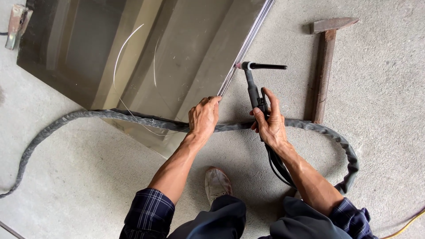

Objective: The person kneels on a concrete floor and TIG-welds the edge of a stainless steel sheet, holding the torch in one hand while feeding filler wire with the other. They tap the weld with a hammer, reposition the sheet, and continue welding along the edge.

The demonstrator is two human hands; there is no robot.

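Note:
A large shiny steel sheet [146, 57] lies on the concrete floor. My left hand [202, 118] rests on its right edge, fingertips pressing the stacked metal rim. My right hand [269, 124] grips the dark handle of a welding torch [253, 84]. The torch's pinkish nozzle touches the sheet's edge higher up, and its black back cap points right. A thick grey sleeved hose [110, 116] runs from the torch handle, loops right and sweeps left across the sheet's lower corner.
A hammer [325, 62] with a wooden handle lies on the floor to the right. A metal clamp [17, 24] sits at the top left. My shoe [217, 183] is below the hands. A yellow cable [405, 226] crosses the bottom right corner.

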